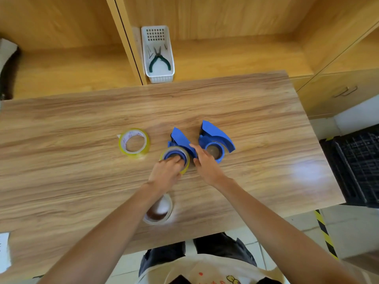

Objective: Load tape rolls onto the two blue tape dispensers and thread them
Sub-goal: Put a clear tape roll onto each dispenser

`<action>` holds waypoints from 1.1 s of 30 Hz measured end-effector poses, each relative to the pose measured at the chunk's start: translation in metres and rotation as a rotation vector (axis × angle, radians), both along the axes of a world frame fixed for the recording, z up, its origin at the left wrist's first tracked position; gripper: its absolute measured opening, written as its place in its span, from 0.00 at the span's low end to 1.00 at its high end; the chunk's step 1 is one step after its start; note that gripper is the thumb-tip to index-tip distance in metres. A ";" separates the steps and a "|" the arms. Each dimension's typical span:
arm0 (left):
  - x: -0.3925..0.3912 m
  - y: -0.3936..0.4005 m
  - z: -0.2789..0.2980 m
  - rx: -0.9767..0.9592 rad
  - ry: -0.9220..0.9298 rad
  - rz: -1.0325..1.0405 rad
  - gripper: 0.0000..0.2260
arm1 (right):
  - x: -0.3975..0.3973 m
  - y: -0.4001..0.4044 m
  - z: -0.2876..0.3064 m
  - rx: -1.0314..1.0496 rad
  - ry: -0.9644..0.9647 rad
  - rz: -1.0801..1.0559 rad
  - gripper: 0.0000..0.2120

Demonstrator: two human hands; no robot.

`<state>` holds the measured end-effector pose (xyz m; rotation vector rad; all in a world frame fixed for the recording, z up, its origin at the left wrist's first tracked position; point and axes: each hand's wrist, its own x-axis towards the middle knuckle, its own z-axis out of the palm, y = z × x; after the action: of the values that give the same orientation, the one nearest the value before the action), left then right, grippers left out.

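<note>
Two blue tape dispensers lie on the wooden table (61, 119). The left dispenser (180, 139) has a yellowish tape roll (185, 155) seated around its blue hub. My left hand (167, 173) grips that roll from the near side, fingers pressing on the hub. My right hand (205, 162) holds the left dispenser's body on its right side. The right dispenser (216, 138) stands beside it with a bare hub. A second yellowish roll (134, 143) with red print lies flat to the left. A third, clear roll (162, 210) lies near the front edge, partly hidden by my left forearm.
A white plastic basket (159, 56) with green-handled pliers sits on the shelf behind the table. A black crate (356, 165) stands on the floor to the right. A white paper (4, 253) lies at the table's near left corner.
</note>
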<state>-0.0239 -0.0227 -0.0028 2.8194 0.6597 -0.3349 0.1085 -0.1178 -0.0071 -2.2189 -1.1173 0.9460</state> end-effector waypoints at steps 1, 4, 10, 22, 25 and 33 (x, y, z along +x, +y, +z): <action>0.001 0.000 -0.002 0.013 0.003 -0.004 0.16 | 0.000 0.000 0.000 -0.008 0.002 0.000 0.25; 0.005 0.001 -0.004 0.029 0.030 -0.016 0.19 | 0.002 -0.001 0.002 -0.026 0.004 -0.010 0.25; 0.003 -0.002 -0.010 -0.053 0.053 0.001 0.26 | -0.001 -0.002 0.005 0.007 0.041 -0.052 0.26; -0.008 0.006 -0.019 -0.192 -0.133 0.041 0.17 | -0.007 0.000 0.002 0.048 0.218 -0.140 0.27; -0.009 0.021 -0.014 -0.267 -0.267 0.044 0.09 | 0.004 -0.002 0.002 0.047 0.183 -0.145 0.26; -0.039 0.105 -0.016 -0.060 -0.077 0.369 0.26 | 0.068 -0.012 0.001 0.147 -0.174 -0.206 0.26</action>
<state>-0.0634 0.0818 -0.0183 2.5676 1.1062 -0.1747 0.1760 -0.1300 -0.0066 -2.2743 -0.9744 0.5770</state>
